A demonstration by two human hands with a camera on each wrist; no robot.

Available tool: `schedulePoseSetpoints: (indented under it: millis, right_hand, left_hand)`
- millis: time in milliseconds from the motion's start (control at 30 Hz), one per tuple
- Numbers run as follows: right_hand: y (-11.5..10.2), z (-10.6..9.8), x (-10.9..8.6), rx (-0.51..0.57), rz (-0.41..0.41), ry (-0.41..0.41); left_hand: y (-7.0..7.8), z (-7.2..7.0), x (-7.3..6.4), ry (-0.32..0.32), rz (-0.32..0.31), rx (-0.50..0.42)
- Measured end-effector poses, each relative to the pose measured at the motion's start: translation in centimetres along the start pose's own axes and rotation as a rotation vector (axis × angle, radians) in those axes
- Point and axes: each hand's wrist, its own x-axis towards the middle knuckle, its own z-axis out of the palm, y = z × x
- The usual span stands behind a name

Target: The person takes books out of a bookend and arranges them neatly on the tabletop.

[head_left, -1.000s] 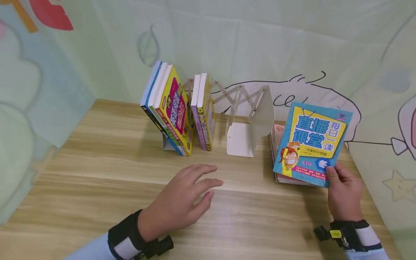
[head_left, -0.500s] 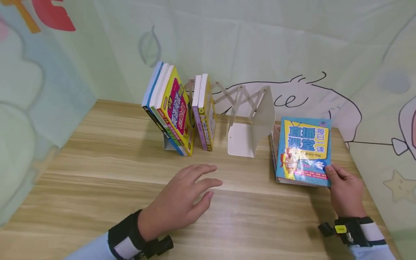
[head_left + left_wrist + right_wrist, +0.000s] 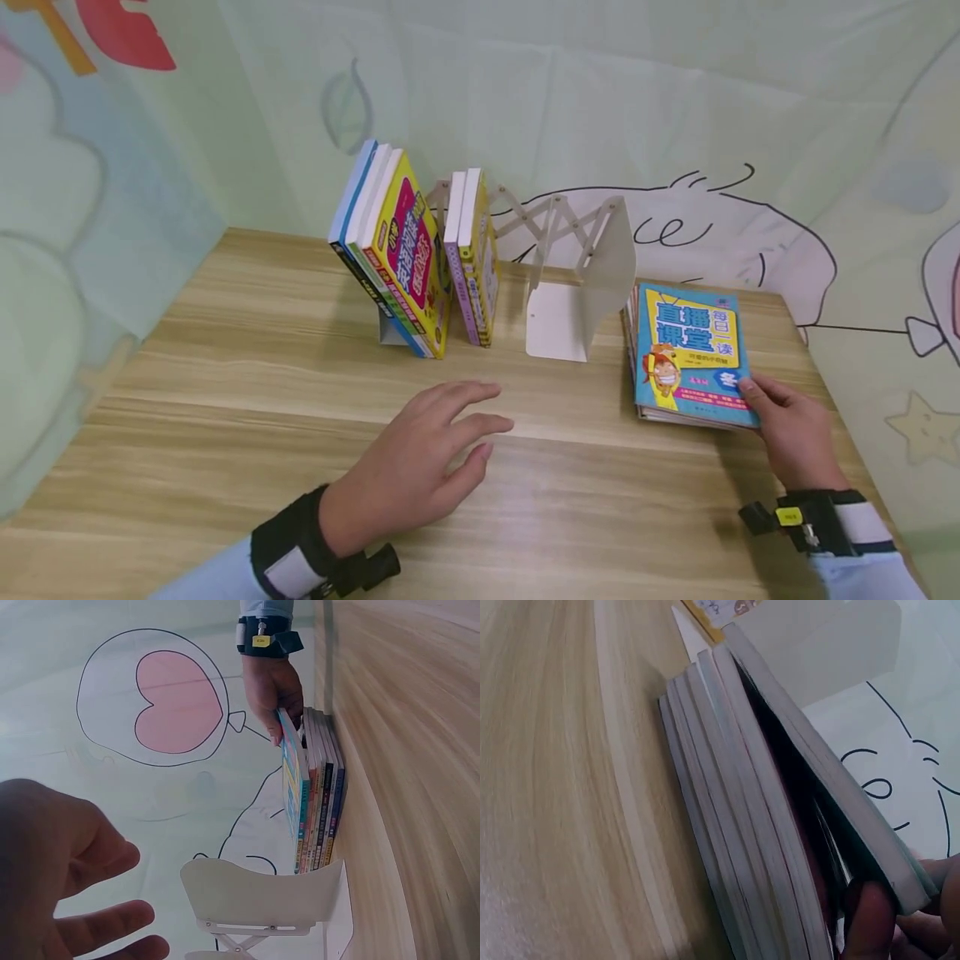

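Note:
My right hand [image 3: 797,429] pinches the near right corner of a blue book [image 3: 686,354] with a yellow panel, thumb on the cover and fingers beneath. That book tops a stack of several books [image 3: 322,787] lying flat on the table. In the right wrist view a wedge-shaped gap parts the held book [image 3: 825,772] from the stack [image 3: 742,802], widest near the fingers. My left hand [image 3: 420,467] hovers over the table with spread, lightly bent fingers and holds nothing. Ahead of it stands a white extendable bookend rack [image 3: 558,321].
Leaning in the rack's left section are several books, the front one yellow [image 3: 408,250]. Two slimmer books [image 3: 471,258] stand in the middle section. The rack's right end plate [image 3: 611,258] rises beside the stack. A printed cloth wall [image 3: 480,100] borders the wooden table [image 3: 247,400].
The blue book has come down from a raised, tilted pose and moved left onto the stack, my right hand still holding its corner. The left hand has stayed in place.

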Motion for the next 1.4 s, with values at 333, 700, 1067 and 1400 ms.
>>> schedulePoseSetpoints:
  millis: [333, 700, 1067, 1400]
  right_hand:
    - [-0.3, 0.2, 0.1, -0.106, -0.067, 0.035]
    - [0.1, 1.0, -0.6, -0.23, -0.242, 0.131]
    - [-2.2, 2.8, -3.9, -0.376, -0.726, 0.245]
    - [-4.2, 4.9, -6.8, -0.323, -0.854, -0.004]
  left_hand:
    - [0.1, 0.0, 0.0, -0.018, -0.014, 0.008]
    - [0.1, -0.1, 0.1, -0.033, -0.031, 0.017]
    - [-0.2, 0.1, 0.3, -0.033, -0.074, 0.03]
    - [-0.5, 0.2, 0.3, -0.013, -0.098, 0.039]
